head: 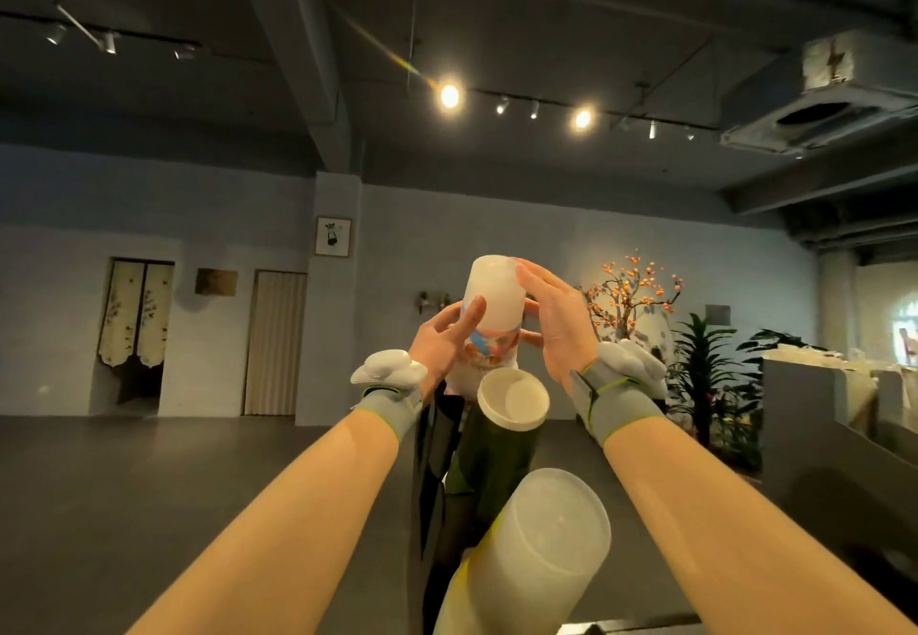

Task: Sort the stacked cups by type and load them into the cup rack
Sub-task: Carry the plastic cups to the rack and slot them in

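2 hands close on a stack held up at head height. The left hand (pixel 444 344) grips the printed cups (pixel 492 353) low down, while the right hand (pixel 556 326) wraps the upturned frosted cup (pixel 494 291) capping them. Smooth tapered plastic probably nests tightly, so a sharp pull could drag a printed cup along or let 1 slip and fall. Below, the dark cup rack (pixel 432 460) carries a glossy green tube (pixel 492 455) showing a white cup (pixel 513 398) with a rolled rim, and a matte translucent stack (pixel 541 535) nearest the camera. Choosing the wrong column would mix types.
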Available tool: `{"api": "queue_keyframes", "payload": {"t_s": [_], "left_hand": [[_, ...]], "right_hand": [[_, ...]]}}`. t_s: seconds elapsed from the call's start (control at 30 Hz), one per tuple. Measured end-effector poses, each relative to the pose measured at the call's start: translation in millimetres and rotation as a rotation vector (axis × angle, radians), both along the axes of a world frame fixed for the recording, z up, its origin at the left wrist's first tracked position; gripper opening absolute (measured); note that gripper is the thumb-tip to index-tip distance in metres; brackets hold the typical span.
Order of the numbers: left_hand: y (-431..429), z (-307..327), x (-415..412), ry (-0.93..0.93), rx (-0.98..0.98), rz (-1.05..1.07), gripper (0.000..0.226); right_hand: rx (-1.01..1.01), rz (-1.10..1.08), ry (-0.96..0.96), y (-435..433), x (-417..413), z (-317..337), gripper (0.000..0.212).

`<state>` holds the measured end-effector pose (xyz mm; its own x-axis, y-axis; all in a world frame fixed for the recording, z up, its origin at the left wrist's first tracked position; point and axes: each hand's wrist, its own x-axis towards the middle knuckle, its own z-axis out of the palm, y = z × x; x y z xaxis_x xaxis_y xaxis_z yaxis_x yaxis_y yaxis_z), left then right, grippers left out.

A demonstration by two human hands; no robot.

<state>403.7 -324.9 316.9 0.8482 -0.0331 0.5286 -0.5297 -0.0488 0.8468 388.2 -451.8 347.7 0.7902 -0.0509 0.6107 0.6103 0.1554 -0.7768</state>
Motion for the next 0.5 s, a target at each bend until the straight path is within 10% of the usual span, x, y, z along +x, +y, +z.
{"api": "queue_keyframes", "payload": {"t_s": [0.5], "left_hand": [[8.7, -34.7, 21.0, 0.065, 0.013, 0.040, 0.047]], "right_hand": [[-0.153, 0.032, 0.021, -2.2, 38.7, -39.0, 0.036]]}}
